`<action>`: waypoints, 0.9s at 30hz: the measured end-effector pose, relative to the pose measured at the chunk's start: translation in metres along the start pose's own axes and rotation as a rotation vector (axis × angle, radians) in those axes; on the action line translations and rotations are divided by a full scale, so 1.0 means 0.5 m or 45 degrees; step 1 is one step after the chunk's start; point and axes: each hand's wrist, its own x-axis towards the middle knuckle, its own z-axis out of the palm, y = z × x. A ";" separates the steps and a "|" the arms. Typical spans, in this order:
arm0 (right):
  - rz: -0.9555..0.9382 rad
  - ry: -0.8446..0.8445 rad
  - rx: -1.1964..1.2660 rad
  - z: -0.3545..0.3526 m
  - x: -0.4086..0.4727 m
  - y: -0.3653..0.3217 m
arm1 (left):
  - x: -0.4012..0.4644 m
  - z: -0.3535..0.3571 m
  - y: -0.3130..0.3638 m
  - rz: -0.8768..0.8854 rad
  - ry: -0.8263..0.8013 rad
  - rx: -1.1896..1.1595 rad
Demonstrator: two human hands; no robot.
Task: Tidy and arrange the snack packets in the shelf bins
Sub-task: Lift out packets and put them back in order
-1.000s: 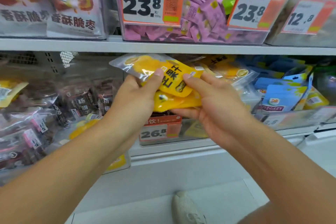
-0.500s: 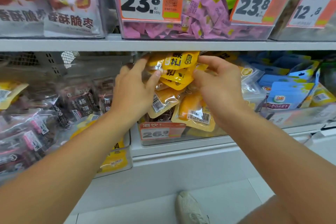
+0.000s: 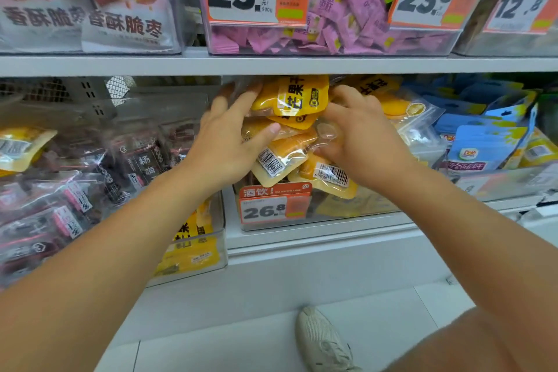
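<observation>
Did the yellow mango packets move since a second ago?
Yes. The yellow mango packets went from in front of the bin up and back into it, now above the 26.8 price tag, under the shelf edge.

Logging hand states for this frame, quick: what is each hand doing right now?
Left hand: open, straight fingers pressing the yellow mango packets.
Right hand: fingers curled onto the same pile; grip cannot be told.

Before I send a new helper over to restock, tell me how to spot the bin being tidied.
Find the lower shelf under the grey shelf edge. The clear bin sits in the middle, between dark packets on the left and blue packets on the right. Its orange 26.8 price tag and heap of yellow packets set it apart.
</observation>
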 end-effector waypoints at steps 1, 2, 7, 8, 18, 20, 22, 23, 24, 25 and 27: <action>0.002 -0.012 0.049 0.001 0.000 0.006 | 0.000 0.000 -0.004 0.013 -0.008 0.013; -0.001 -0.016 0.100 -0.004 -0.007 0.008 | 0.001 0.000 -0.006 0.020 -0.025 0.021; -0.110 -0.120 0.018 -0.058 -0.095 -0.019 | 0.022 0.002 -0.012 0.046 -0.036 0.006; -0.155 -0.163 -0.083 -0.054 -0.107 -0.025 | 0.023 0.003 -0.012 0.037 -0.034 -0.017; -0.104 0.153 0.109 0.038 -0.027 0.046 | 0.002 -0.018 -0.026 0.015 -0.170 -0.014; -0.093 0.154 0.140 0.045 -0.010 0.043 | -0.010 -0.022 -0.029 0.009 -0.214 0.043; -0.065 0.135 0.076 0.032 -0.001 0.033 | -0.015 -0.025 -0.027 -0.057 -0.190 0.069; -0.059 0.094 0.010 0.020 -0.002 0.030 | -0.016 -0.026 -0.027 -0.087 -0.167 0.077; -0.059 0.033 -0.034 0.007 -0.006 0.030 | -0.015 -0.027 -0.026 -0.104 -0.153 0.088; -0.060 -0.032 -0.038 -0.007 -0.013 0.031 | -0.014 -0.027 -0.025 -0.114 -0.148 0.095; -0.054 -0.101 0.044 -0.027 -0.030 0.037 | -0.011 -0.025 -0.025 -0.125 -0.146 0.083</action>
